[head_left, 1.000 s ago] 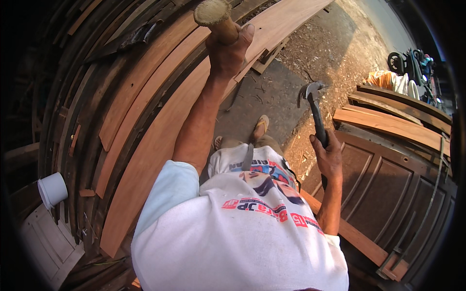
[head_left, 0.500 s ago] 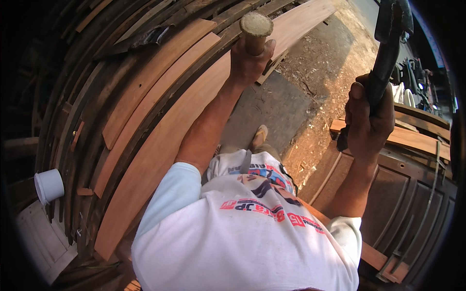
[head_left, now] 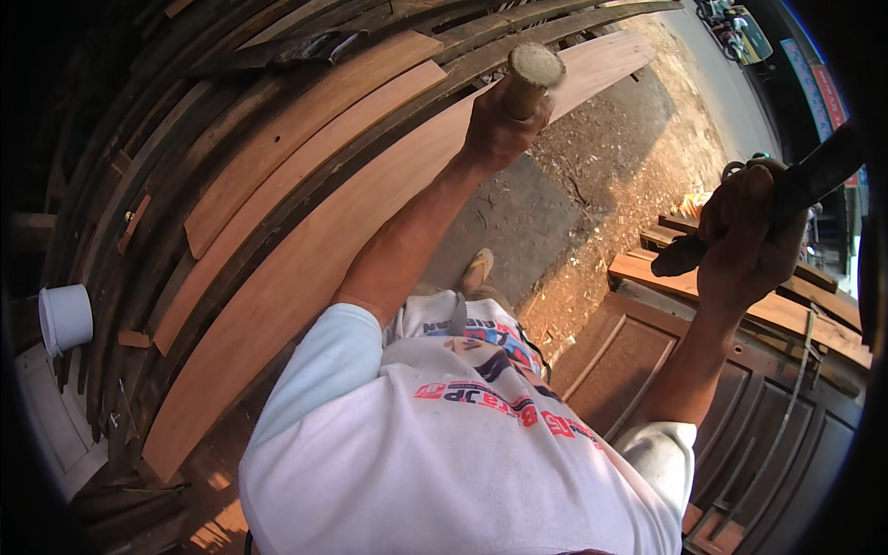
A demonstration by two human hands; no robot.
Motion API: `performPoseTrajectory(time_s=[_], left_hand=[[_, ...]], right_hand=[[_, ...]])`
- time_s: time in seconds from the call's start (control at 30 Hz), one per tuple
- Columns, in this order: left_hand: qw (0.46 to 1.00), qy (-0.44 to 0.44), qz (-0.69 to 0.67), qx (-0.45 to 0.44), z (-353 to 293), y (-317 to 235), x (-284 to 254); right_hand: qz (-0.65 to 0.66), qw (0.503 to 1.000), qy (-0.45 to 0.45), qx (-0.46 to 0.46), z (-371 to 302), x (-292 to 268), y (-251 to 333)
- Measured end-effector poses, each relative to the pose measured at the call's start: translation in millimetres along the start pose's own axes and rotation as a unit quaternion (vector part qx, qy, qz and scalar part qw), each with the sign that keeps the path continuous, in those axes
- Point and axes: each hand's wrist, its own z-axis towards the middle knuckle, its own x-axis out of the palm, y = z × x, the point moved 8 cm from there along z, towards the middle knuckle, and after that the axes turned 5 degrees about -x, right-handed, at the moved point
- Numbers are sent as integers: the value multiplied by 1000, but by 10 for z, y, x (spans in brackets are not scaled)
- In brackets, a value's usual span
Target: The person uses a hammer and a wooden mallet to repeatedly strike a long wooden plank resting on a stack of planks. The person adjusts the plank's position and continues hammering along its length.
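My left hand [head_left: 499, 137] is wrapped round a thick wooden tool handle [head_left: 535, 67], whose round, worn end points up. The tool's lower part is hidden behind the hand. A long, pale reddish plank [head_left: 342, 245] lies beneath my left forearm. Raised at the right, my right hand [head_left: 751, 242] is closed round the dark handle of a hammer [head_left: 821, 174]. The hammer's head lies in the dark rim or outside the picture, and its butt sticks out on the left of the fist. The two hands are well apart.
Stacked curved boards [head_left: 217, 190] fill the left. A white bucket [head_left: 67, 319] stands beside them. Panelled doors [head_left: 615, 370] and timber pieces [head_left: 652, 275] lie at the right. Wood chips cover the ground [head_left: 638, 185] around a dark flat sheet [head_left: 518, 222]. A road [head_left: 731, 92] runs beyond.
The hammer has swung outward to the right, and its head has left clear view. My right hand sits lower and further right. The view has shifted; the left hand keeps its hold.
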Motion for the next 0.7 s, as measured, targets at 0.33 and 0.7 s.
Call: performPoseTrajectory(time_s=[0.33,0.7], left_hand=[[997,48,61,4,-142,353,210],[996,73,19,42,-118,452,217]], right_hand=[[-255,922,244,159,-534,297,-495],[-325,880,328,115,-818,328,-870]])
